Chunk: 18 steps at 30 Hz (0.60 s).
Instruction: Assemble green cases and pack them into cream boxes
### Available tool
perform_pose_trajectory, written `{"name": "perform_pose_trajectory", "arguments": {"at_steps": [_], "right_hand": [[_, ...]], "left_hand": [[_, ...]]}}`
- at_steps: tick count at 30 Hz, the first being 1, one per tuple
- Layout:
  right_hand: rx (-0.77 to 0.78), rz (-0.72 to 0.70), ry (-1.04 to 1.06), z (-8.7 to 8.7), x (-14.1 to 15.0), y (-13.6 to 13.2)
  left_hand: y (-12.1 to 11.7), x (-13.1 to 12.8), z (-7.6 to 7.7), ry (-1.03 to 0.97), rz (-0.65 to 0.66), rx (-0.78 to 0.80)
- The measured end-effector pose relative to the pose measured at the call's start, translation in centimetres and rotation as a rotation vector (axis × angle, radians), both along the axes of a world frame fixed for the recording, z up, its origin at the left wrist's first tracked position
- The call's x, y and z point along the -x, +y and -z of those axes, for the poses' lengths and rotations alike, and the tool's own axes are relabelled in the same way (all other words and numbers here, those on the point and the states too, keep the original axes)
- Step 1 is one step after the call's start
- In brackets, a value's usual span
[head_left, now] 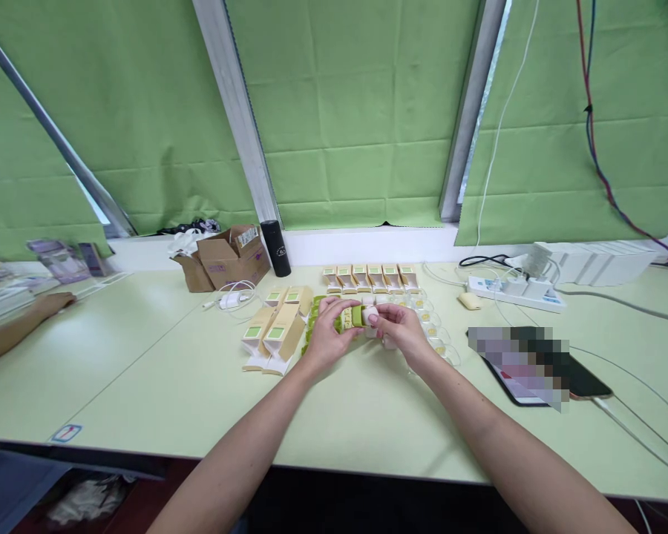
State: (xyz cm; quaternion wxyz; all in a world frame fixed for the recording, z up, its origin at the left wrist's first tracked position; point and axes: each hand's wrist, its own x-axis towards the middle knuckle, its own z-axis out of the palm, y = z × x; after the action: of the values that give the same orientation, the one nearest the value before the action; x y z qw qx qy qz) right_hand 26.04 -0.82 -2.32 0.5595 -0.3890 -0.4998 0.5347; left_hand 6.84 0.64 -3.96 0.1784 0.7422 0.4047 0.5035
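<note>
My left hand (331,330) is wrapped round a small green bottle (355,316) with a pale patterned label, lying on its side above the table. At its right end, my right hand (404,330) pinches a white cap-like piece (369,314); whether it is joined to the bottle I cannot tell. Under and behind my hands are more green pieces (310,326), partly hidden, and several white pieces (390,342). Clear plastic domes (435,331) with yellow spots stand in rows just right of my right hand.
Open cartons (283,331) stand left of my hands, with a row of smaller ones (359,278) behind. Further back are a cardboard box (234,261) and a black flask (276,248). Phones (584,374), cables and a power strip (515,294) lie right. Another person's arm (19,330) rests far left.
</note>
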Motion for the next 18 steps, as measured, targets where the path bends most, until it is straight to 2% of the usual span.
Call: {"name": "perform_pose_trajectory", "arguments": {"at_steps": [7,18], "right_hand": [[0.002,0.009,-0.022,0.21,0.06,-0.12],[-0.032,-0.007,-0.040,0.63,0.36,-0.05]], "left_hand": [[0.13,0.10,0.07,0.021,0.031,-0.079],[-0.07,-0.26,-0.24,0.003,0.072,-0.103]]}}
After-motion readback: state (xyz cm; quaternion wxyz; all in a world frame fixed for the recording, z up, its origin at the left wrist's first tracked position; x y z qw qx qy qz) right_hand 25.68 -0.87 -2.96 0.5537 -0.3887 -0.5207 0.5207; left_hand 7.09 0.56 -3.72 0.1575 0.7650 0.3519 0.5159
